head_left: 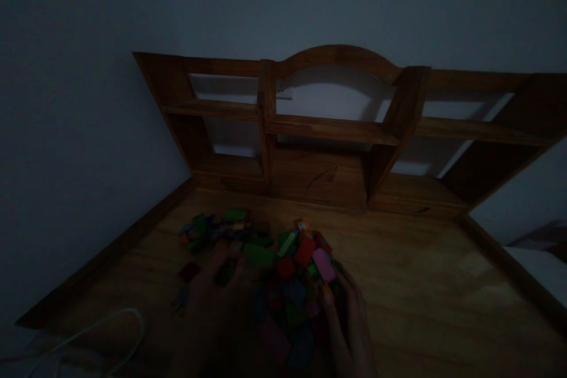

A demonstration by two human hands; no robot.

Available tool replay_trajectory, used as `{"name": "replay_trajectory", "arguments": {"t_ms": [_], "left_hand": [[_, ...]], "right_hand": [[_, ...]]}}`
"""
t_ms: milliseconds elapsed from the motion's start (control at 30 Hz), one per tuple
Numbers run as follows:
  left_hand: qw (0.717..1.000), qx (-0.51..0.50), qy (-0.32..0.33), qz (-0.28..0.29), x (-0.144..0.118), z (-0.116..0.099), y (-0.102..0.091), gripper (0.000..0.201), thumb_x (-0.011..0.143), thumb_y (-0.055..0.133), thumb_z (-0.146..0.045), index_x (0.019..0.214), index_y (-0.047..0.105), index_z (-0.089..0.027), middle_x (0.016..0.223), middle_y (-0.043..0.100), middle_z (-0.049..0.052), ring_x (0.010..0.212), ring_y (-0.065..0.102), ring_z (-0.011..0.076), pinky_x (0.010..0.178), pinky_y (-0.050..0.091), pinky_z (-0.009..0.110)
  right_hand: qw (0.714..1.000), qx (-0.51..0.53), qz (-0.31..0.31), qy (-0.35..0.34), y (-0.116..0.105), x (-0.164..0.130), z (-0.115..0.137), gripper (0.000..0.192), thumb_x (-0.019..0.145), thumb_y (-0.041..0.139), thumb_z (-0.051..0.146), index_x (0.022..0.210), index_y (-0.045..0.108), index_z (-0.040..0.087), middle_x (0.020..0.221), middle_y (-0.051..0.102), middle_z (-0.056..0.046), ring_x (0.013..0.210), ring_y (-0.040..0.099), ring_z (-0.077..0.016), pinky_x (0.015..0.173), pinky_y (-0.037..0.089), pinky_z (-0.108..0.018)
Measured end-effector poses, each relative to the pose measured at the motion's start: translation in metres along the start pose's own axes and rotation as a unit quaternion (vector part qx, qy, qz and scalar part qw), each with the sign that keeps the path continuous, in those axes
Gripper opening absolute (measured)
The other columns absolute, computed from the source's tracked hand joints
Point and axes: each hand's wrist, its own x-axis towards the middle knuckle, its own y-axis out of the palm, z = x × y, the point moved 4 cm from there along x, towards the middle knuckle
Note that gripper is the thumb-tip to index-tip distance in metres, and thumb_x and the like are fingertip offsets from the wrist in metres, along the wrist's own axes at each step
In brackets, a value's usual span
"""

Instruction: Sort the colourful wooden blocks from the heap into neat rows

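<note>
The view is very dim. Low in the middle of the frame a loose heap of coloured blocks (292, 271) lies on the wooden counter (420, 283), and both hands are at it.

The left hand (217, 301), lower centre-left, lies flat over the near-left part of the heap with its fingers spread and pointing up the frame; it looks open, resting on or just above the pieces, though the darkness hides whether anything is pinched under it. The right hand (349, 319), lower centre-right, lies against the right edge of the heap with its fingers long and fairly straight, touching the blocks there. I cannot tell whether it has hold of one.

As for progress, the blocks are unsorted: red, green, pink, blue and orange pieces are jumbled together, with a smaller scatter (212, 227) spread toward the left (mostly green, with a little orange and blue). Nothing is stacked, lined up or set apart by colour, so whatever is being done with them looks to be at or near its start.

No box, tray or bin shows anywhere. The only holders in view are the compartments of the wooden shelf unit (332, 130) across the middle of the frame, and nothing can be made out in them. A pale cord (119, 322) curves across the lower left.
</note>
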Motion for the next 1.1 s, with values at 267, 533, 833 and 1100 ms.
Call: {"name": "replay_trajectory", "arguments": {"t_ms": [267, 533, 833, 1100], "left_hand": [[0.997, -0.061, 0.011, 0.049, -0.001, -0.042, 0.049, 0.029, 0.097, 0.047, -0.042, 0.089, 0.066, -0.021, 0.096, 0.072, 0.007, 0.089, 0.068, 0.0244, 0.080, 0.053, 0.035], [0.995, -0.038, 0.071, 0.064, -0.017, -0.029, 0.062, 0.033, 0.099, 0.043, -0.034, 0.117, 0.069, -0.024, 0.124, 0.071, 0.010, 0.118, 0.065, 0.0266, 0.104, 0.050, 0.041], [0.991, -0.127, 0.024, 0.025, -0.037, -0.030, 0.068, 0.044, 0.104, 0.036, -0.037, 0.144, 0.054, -0.025, 0.151, 0.054, 0.010, 0.143, 0.047, 0.0260, 0.123, 0.033, 0.052], [0.997, -0.059, 0.033, -0.043, -0.037, 0.001, 0.022, 0.049, 0.100, 0.046, -0.040, 0.147, 0.049, -0.029, 0.150, 0.053, 0.010, 0.139, 0.051, 0.0311, 0.117, 0.041, 0.053]], "right_hand": [[1.000, -0.002, 0.009, 0.010, 0.001, -0.001, -0.009, 0.054, 0.101, 0.050, 0.057, 0.147, 0.050, 0.028, 0.160, 0.042, -0.009, 0.150, 0.036, -0.0317, 0.123, 0.030, -0.057], [1.000, 0.025, -0.001, 0.008, 0.002, -0.002, -0.008, 0.053, 0.101, 0.050, 0.056, 0.146, 0.052, 0.028, 0.161, 0.040, -0.010, 0.150, 0.035, -0.0320, 0.123, 0.031, -0.056], [1.000, 0.000, 0.012, 0.003, 0.002, -0.002, -0.009, 0.053, 0.102, 0.048, 0.055, 0.149, 0.049, 0.030, 0.159, 0.044, -0.009, 0.149, 0.037, -0.0307, 0.123, 0.031, -0.056], [1.000, 0.001, 0.013, 0.014, 0.001, -0.002, -0.006, 0.055, 0.102, 0.048, 0.057, 0.149, 0.049, 0.028, 0.161, 0.041, -0.009, 0.151, 0.034, -0.0317, 0.123, 0.029, -0.057]]}}
